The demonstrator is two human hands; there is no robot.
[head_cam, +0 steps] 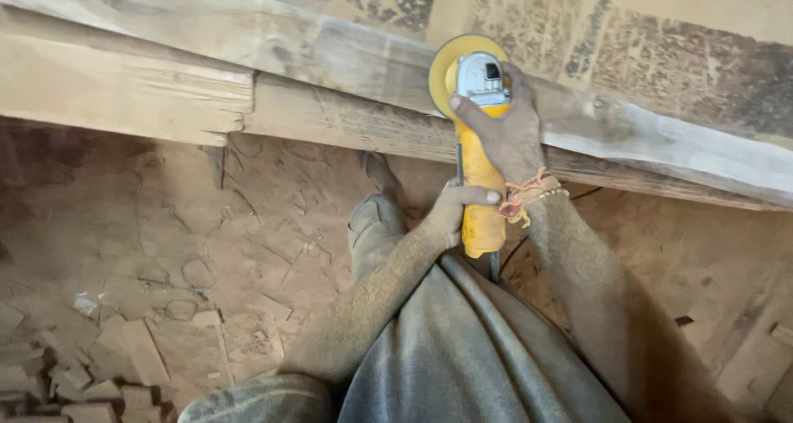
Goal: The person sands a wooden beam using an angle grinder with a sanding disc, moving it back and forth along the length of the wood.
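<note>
A yellow angle grinder (pixel 477 167) with a grey head and a yellow sanding disc (pixel 446 68) lies against a long wooden plank (pixel 330 55) at the top middle. My right hand (pixel 504 130) wraps over the grinder's head end, with a thread bracelet at the wrist. My left hand (pixel 454 208) grips the rear of the yellow body, thumb across it. Both forearms are coated in sawdust. The disc rests on the plank's edge.
A second thick plank (pixel 124 84) sits at the left, below the long one. More boards (pixel 677 43) lie at the top right. Small wood offcuts (pixel 74 373) pile on the dusty floor at the bottom left. My foot (pixel 372 225) stands below the planks.
</note>
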